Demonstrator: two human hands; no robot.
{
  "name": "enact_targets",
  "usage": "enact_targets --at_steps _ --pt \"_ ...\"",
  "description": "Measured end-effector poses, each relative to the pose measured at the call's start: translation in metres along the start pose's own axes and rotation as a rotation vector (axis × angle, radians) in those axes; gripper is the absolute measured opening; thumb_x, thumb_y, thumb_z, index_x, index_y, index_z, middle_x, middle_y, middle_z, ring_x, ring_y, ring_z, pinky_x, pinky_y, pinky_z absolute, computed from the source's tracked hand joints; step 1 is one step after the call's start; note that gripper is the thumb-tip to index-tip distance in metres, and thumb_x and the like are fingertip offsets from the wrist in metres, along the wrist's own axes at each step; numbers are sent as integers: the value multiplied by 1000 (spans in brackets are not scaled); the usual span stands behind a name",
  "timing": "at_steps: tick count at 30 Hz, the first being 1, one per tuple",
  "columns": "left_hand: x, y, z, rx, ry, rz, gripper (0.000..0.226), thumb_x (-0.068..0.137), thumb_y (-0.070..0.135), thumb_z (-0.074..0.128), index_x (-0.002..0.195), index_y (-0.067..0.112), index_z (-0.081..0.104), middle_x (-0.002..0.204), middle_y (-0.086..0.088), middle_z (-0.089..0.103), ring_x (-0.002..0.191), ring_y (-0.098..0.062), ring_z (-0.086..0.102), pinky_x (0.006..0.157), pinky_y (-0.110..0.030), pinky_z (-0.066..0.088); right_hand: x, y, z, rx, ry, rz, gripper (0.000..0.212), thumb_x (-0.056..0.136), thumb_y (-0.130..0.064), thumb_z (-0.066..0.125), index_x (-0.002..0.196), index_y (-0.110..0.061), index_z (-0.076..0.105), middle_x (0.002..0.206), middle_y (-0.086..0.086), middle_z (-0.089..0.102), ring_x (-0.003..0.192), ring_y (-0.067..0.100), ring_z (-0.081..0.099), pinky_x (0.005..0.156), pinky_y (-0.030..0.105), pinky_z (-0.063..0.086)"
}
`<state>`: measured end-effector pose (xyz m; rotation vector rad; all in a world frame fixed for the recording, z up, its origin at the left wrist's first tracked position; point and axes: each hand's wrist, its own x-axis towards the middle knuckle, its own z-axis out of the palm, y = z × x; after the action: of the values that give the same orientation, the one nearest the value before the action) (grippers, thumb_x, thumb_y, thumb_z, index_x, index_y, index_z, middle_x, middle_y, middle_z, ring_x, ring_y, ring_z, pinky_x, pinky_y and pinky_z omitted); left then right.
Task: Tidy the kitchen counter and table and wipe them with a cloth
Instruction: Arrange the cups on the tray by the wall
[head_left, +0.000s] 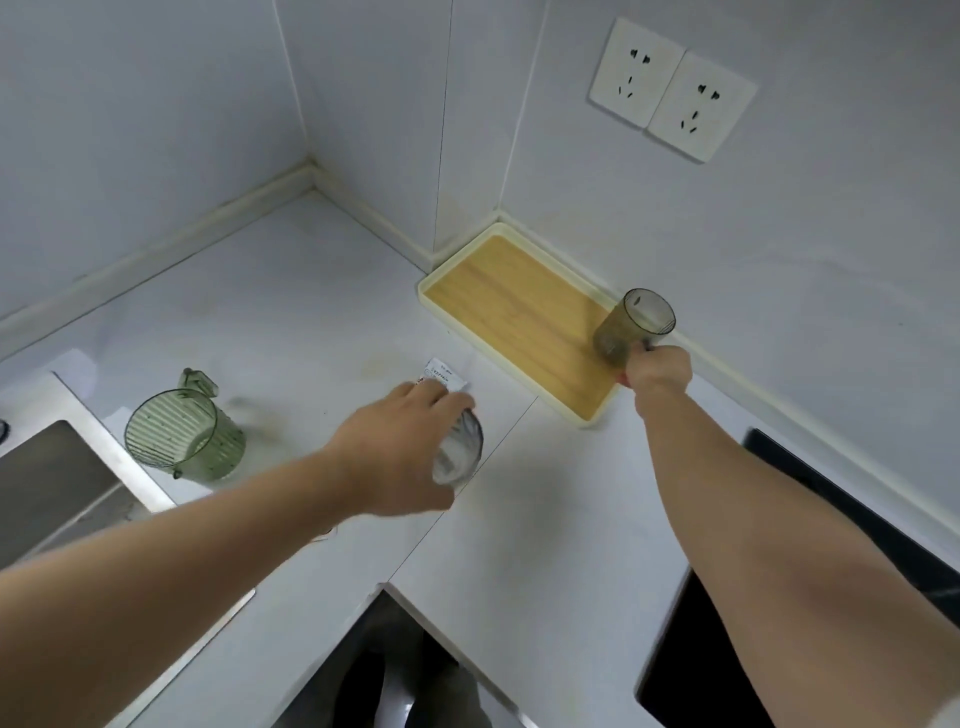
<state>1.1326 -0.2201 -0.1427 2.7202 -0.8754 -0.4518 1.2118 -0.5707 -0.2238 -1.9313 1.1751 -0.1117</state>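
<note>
My right hand (658, 371) grips the handle of a smoky green glass mug (635, 325), which stands at the right end of the wood-bottomed tray (493, 291) with a cream rim by the wall. My left hand (400, 452) grips a clear ribbed glass (460, 449) just above the white counter (291, 312), blurred by motion. A small white paper packet (442, 375) lies on the counter just past my left fingers. A green ribbed pitcher (182, 431) stands on the counter to the left.
A steel sink (47, 467) sits at the left edge. A black hob (779, 597) lies at the right under my forearm. Two wall sockets (672, 88) are on the tiled wall above the tray. The counter wraps round an inner corner.
</note>
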Motion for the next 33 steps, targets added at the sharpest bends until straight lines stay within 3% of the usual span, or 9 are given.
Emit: enact_targets --at_steps 5,9,12,14,20,23,27,29,33 --pt "64 7 -26 -34 91 2 93 63 58 72 142 32 32 131 4 46 118 -20 47 91 -43 52 8 1 -3 -18 6 5 31 95 -29 55 76 -6 60 92 20 73 84 36 72 59 34 50" --pt "118 12 -30 -98 188 -44 87 70 59 69 144 31 33 134 4 45 123 -21 45 91 -39 51 -9 -1 -3 -56 86 -17 30 92 -38 56 94 -8 58 108 21 67 90 35 68 64 33 49" --pt "167 14 -24 -157 219 -119 88 70 58 70 145 30 33 135 3 44 126 -21 43 87 -30 40 -39 -1 2 -28 133 -37 32 97 -31 54 121 -10 50 128 16 48 94 31 56 84 41 53" --pt "199 15 -20 -175 218 -141 93 67 56 71 145 24 34 133 -2 46 125 -25 45 93 -34 45 -55 2 7 -18 133 -23 31 98 -28 53 124 -13 45 130 13 44 95 32 56 87 45 52" --pt "268 23 -7 -189 199 -165 94 68 53 73 146 19 32 134 -9 47 124 -29 43 98 -41 47 -61 0 13 -13 200 -45 24 96 -21 52 116 -14 41 123 9 43 88 33 56 76 45 51" --pt "284 24 3 -177 191 -172 92 69 51 74 144 19 34 133 -9 47 124 -29 42 94 -38 45 -53 -1 9 -8 193 -93 18 96 -16 53 108 -15 41 117 6 43 75 21 50 71 38 43" --pt "289 13 4 -61 191 -225 88 69 54 72 141 18 38 133 -12 46 123 -31 43 93 -39 44 -52 1 11 -54 133 -214 12 93 -11 54 95 -17 44 104 4 51 80 22 50 65 29 39" --pt "287 4 0 -27 202 -280 86 70 54 71 140 15 38 135 -14 45 124 -34 42 94 -42 43 -55 4 17 -77 91 -260 15 89 -6 52 84 -18 44 95 5 55 78 23 50 56 28 34" --pt "280 -17 -3 -10 207 -446 84 74 52 69 139 11 35 138 -18 40 128 -40 38 93 -47 44 -57 4 30 -78 42 -272 15 86 -5 51 82 -18 46 93 7 59 78 23 53 56 27 35"
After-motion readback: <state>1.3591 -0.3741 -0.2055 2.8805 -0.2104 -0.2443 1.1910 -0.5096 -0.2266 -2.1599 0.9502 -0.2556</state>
